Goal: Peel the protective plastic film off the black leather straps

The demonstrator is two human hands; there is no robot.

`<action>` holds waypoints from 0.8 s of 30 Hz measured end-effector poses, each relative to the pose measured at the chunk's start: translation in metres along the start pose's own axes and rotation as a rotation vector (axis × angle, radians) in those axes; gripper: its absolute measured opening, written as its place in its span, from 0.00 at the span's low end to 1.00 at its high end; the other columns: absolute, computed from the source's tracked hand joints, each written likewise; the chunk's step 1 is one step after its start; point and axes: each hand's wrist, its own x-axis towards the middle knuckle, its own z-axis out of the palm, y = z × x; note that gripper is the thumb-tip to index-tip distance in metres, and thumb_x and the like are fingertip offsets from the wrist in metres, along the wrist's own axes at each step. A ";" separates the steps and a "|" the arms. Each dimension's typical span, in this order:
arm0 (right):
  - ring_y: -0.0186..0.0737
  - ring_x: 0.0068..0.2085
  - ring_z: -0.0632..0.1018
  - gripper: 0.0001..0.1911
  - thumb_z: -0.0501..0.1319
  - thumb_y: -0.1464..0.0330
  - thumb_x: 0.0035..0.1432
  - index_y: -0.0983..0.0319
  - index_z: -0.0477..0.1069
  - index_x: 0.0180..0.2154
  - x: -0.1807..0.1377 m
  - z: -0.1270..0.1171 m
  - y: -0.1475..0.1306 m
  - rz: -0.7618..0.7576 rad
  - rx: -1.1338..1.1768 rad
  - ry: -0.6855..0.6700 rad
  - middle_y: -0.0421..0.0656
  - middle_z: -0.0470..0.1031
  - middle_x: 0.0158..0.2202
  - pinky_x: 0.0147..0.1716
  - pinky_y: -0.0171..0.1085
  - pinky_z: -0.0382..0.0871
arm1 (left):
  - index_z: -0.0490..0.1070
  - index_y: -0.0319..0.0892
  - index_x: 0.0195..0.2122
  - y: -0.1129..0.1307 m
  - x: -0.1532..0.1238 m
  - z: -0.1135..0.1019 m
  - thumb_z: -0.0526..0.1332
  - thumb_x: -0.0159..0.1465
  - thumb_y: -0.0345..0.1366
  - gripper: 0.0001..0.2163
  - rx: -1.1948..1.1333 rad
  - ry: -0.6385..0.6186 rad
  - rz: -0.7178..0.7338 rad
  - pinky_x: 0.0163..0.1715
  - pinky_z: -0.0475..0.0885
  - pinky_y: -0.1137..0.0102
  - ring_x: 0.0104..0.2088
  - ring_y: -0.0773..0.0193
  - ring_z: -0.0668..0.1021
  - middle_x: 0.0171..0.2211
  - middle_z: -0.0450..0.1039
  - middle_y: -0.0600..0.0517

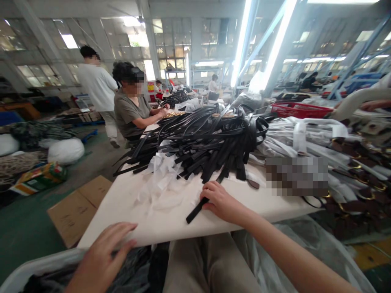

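My right hand [218, 200] is closed round one black strap [195, 212], whose cut end points toward the table's front edge. Held out at the lower left, my left hand [104, 254] has its thumb apart from its fingers and nothing between them. It is over the rim of a white tub [45, 259] with dark material inside. Beyond my right hand lies a big heap of black straps [210, 150], their ends toward me. Crumpled strips of thin white paper [159, 179] lie left of the right hand on the pale tabletop [122, 203].
White-wrapped straps with brown ends [324, 142] cover the right side, near a red crate [301, 110]. A co-worker [131, 106] sits at the table's far left; another person [96, 85] stands behind. A cardboard box [79, 207] is on the floor at left.
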 end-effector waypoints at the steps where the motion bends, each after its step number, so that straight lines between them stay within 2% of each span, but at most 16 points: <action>1: 0.47 0.48 0.69 0.04 0.62 0.73 0.58 0.62 0.71 0.37 -0.001 -0.001 0.000 -0.012 0.008 0.010 0.48 0.71 0.42 0.49 0.46 0.65 | 0.76 0.46 0.44 0.009 0.013 0.013 0.57 0.63 0.48 0.15 0.005 -0.033 0.054 0.47 0.74 0.60 0.44 0.53 0.78 0.42 0.78 0.47; 3: 0.44 0.46 0.70 0.03 0.59 0.75 0.59 0.62 0.68 0.35 -0.008 -0.005 0.001 -0.046 0.044 0.037 0.46 0.71 0.40 0.51 0.47 0.64 | 0.73 0.44 0.49 0.027 0.040 0.036 0.58 0.63 0.41 0.15 0.039 -0.058 0.099 0.50 0.71 0.55 0.48 0.51 0.75 0.46 0.74 0.43; 4: 0.43 0.44 0.71 0.04 0.56 0.76 0.60 0.61 0.67 0.36 -0.013 -0.009 0.001 -0.071 0.068 0.059 0.45 0.71 0.38 0.53 0.48 0.62 | 0.73 0.43 0.49 0.035 0.052 0.044 0.60 0.62 0.38 0.14 0.065 -0.060 0.095 0.51 0.70 0.53 0.48 0.49 0.73 0.47 0.73 0.42; 7: 0.40 0.36 0.71 0.05 0.52 0.75 0.61 0.60 0.63 0.36 -0.034 -0.027 0.001 -0.127 0.107 0.154 0.42 0.70 0.32 0.53 0.50 0.60 | 0.74 0.40 0.34 0.056 0.074 0.056 0.61 0.59 0.34 0.04 0.112 -0.070 0.063 0.49 0.68 0.51 0.46 0.48 0.72 0.44 0.71 0.42; 9: 0.41 0.34 0.70 0.04 0.51 0.74 0.62 0.60 0.62 0.35 -0.046 -0.040 0.000 -0.135 0.100 0.196 0.42 0.69 0.30 0.46 0.47 0.63 | 0.69 0.41 0.28 0.072 0.076 0.056 0.59 0.61 0.34 0.05 0.033 -0.127 0.039 0.45 0.69 0.56 0.42 0.51 0.73 0.39 0.72 0.44; 11: 0.41 0.33 0.69 0.02 0.53 0.72 0.62 0.60 0.62 0.37 -0.053 -0.048 -0.003 -0.136 0.108 0.190 0.43 0.70 0.30 0.41 0.44 0.63 | 0.67 0.43 0.28 0.093 0.071 0.056 0.57 0.63 0.36 0.07 -0.093 -0.209 -0.022 0.38 0.71 0.63 0.36 0.56 0.75 0.33 0.72 0.49; 13: 0.40 0.32 0.69 0.02 0.56 0.71 0.61 0.61 0.64 0.38 -0.052 -0.047 -0.010 -0.150 0.141 0.177 0.43 0.71 0.30 0.40 0.42 0.62 | 0.65 0.44 0.28 0.116 0.064 0.058 0.56 0.64 0.36 0.08 -0.174 -0.251 -0.088 0.31 0.69 0.67 0.29 0.60 0.74 0.27 0.70 0.53; 15: 0.40 0.33 0.71 0.06 0.59 0.70 0.60 0.61 0.66 0.40 -0.046 -0.039 -0.022 -0.196 0.186 0.148 0.42 0.72 0.30 0.40 0.41 0.62 | 0.64 0.44 0.26 0.133 0.056 0.062 0.56 0.64 0.35 0.09 -0.203 -0.238 -0.077 0.28 0.68 0.69 0.26 0.61 0.74 0.24 0.70 0.54; 17: 0.41 0.35 0.72 0.11 0.60 0.70 0.58 0.62 0.66 0.44 -0.040 -0.027 -0.034 -0.244 0.216 0.079 0.43 0.73 0.31 0.41 0.40 0.62 | 0.67 0.45 0.29 0.141 0.049 0.068 0.54 0.65 0.34 0.07 -0.250 -0.213 -0.004 0.30 0.70 0.69 0.28 0.61 0.76 0.26 0.72 0.53; 19: 0.43 0.37 0.72 0.19 0.60 0.71 0.56 0.63 0.65 0.50 -0.034 -0.018 -0.044 -0.229 0.218 0.016 0.45 0.74 0.34 0.43 0.41 0.62 | 0.70 0.46 0.35 0.140 0.043 0.071 0.54 0.65 0.36 0.06 -0.293 -0.153 0.026 0.34 0.72 0.69 0.33 0.60 0.78 0.31 0.75 0.52; 21: 0.44 0.39 0.72 0.27 0.59 0.73 0.54 0.65 0.61 0.56 -0.029 -0.012 -0.047 -0.145 0.214 -0.005 0.47 0.74 0.37 0.45 0.42 0.62 | 0.71 0.47 0.40 0.134 0.039 0.070 0.57 0.64 0.39 0.06 -0.301 -0.088 -0.064 0.37 0.73 0.69 0.36 0.59 0.79 0.35 0.77 0.52; 24: 0.44 0.41 0.71 0.32 0.58 0.75 0.52 0.65 0.57 0.60 -0.022 -0.007 -0.042 -0.076 0.259 -0.040 0.48 0.73 0.40 0.44 0.41 0.64 | 0.71 0.49 0.43 0.131 0.037 0.063 0.64 0.58 0.43 0.13 -0.315 0.023 -0.309 0.37 0.73 0.68 0.34 0.58 0.79 0.35 0.78 0.53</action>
